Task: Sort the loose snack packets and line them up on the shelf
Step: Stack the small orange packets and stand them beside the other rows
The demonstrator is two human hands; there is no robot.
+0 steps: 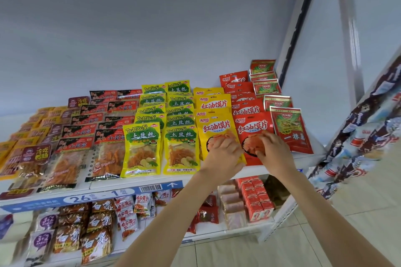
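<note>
Snack packets lie in rows on a white shelf [282,163]. My left hand [224,150] rests on the front yellow packet [213,128] with red lettering, fingers bent over its lower half. My right hand [272,149] lies on the front red packet [252,127] beside it, fingers bent on its lower part. Both packets lie flat at the head of their rows. To the left run two rows of yellow-green TuDouSi packets [142,147]. A row of red-green packets [289,129] fills the right end.
Black-and-red packets [108,149] and brown-orange packets [32,158] cover the shelf's left part. A lower shelf [238,231] holds more snacks and small red boxes [257,199]. A hanging strip of printed packets [364,128] stands at the right. The upper shelf's underside is close overhead.
</note>
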